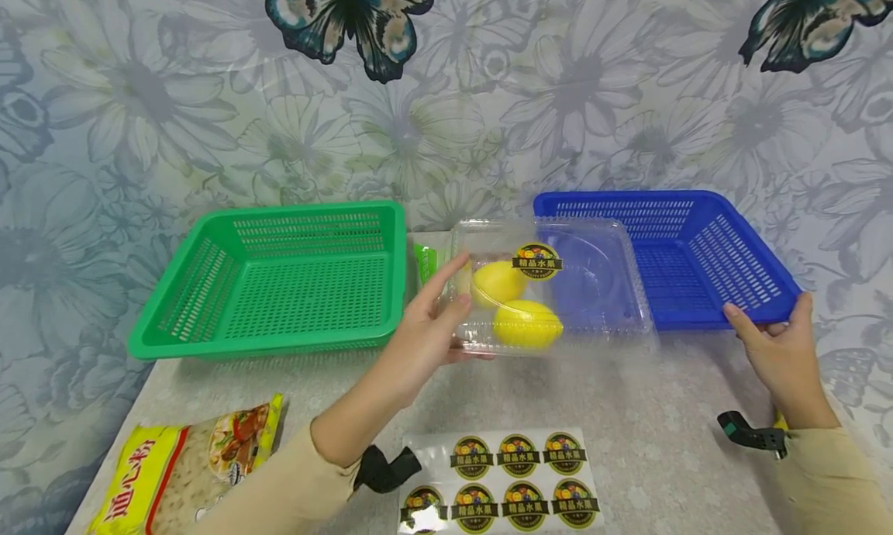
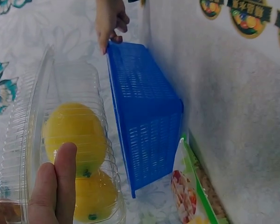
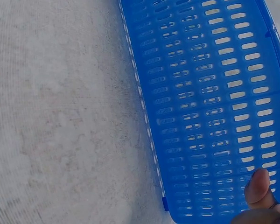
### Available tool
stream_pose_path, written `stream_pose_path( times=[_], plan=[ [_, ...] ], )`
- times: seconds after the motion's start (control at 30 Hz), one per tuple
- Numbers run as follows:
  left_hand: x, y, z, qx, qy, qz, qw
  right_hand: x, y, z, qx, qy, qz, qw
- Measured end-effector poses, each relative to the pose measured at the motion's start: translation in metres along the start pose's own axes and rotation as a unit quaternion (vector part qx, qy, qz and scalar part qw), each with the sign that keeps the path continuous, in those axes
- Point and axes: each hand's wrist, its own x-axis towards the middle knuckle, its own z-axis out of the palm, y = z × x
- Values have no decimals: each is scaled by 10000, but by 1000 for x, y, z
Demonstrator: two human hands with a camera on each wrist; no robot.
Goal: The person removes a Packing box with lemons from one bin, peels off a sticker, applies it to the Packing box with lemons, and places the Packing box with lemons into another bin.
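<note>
My left hand (image 1: pixel 425 329) grips the left end of a clear plastic fruit box (image 1: pixel 593 279), thumb on the near side. Two yellow lemons (image 1: pixel 528 324) lie inside at that end, and a round black-and-gold label (image 1: pixel 537 261) is on the lid. In the left wrist view the lemons (image 2: pixel 75 135) show through the ribbed wall beside my fingers (image 2: pixel 65 177). My right hand (image 1: pixel 784 364) holds the near right corner of a blue slotted basket (image 1: pixel 711 287), thumb over the rim. The box overlaps the basket's left part in the head view.
A green basket (image 1: pixel 314 302) stands at the left. In front of it lies a yellow food packet (image 1: pixel 188 465). A sheet of round labels (image 1: pixel 498 481) is at the table's near middle. Behind the box a green-edged packet (image 1: pixel 424 262) is partly hidden. A patterned wall (image 1: pixel 446 132) rises behind.
</note>
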Motion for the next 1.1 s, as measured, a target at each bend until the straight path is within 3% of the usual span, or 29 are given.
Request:
stream_pose_path(
  times=[0.23,0.4,0.6,0.83,1.1],
  plan=[
    [35,8,21,-601,-295,-31,9978,0,-1,1,-29,-85,33,10000],
    [58,13,36,-850,-340,-114,9957,-1,-1,1,-534,-27,25,9986],
    [82,20,54,-822,-272,-219,9960,-1,0,-1,-549,-98,73,9984],
    [107,21,75,-827,-267,-213,9960,-1,2,-1,-924,-212,341,9949],
    [125,18,103,-811,-174,-186,9964,-2,2,-2,-880,-169,96,9959]
  ],
)
